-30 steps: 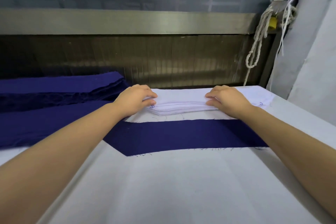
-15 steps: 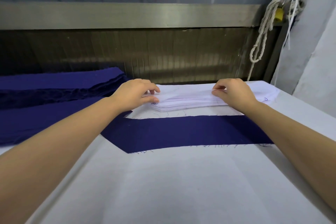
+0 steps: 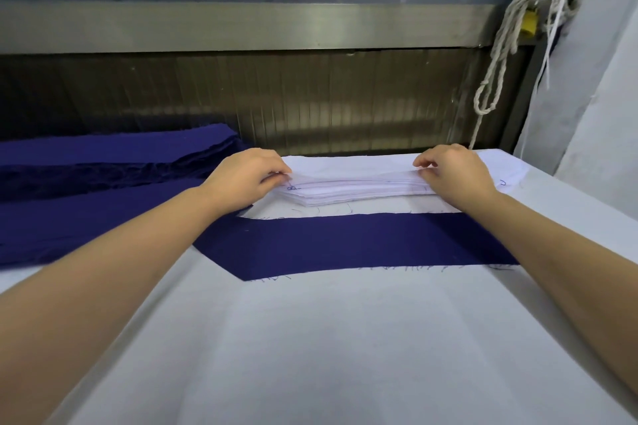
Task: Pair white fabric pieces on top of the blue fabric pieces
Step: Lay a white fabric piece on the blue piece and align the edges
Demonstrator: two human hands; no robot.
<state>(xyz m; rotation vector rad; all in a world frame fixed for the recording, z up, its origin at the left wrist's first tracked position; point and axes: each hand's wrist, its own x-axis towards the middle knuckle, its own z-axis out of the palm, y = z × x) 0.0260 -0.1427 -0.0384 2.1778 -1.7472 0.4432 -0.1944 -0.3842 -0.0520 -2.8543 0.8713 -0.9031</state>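
While your left hand (image 3: 247,172) and right hand (image 3: 452,171) pinch the top white piece (image 3: 352,172), lift it and lay it flat on the blue strip (image 3: 359,240).

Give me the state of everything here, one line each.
left hand, pinching top white piece at its left end
right hand, pinching its right end
white stack, lying flat beyond the blue strip
blue strip, flat, no white piece on it
blue stack, piled at left, untouched

white fabric stack (image 3: 355,188): white, blue ink mark | blue fabric strip (image 3: 352,241): plain navy | blue pile (image 3: 114,162): navy | table (image 3: 310,348): off-white | rope (image 3: 497,55): cream
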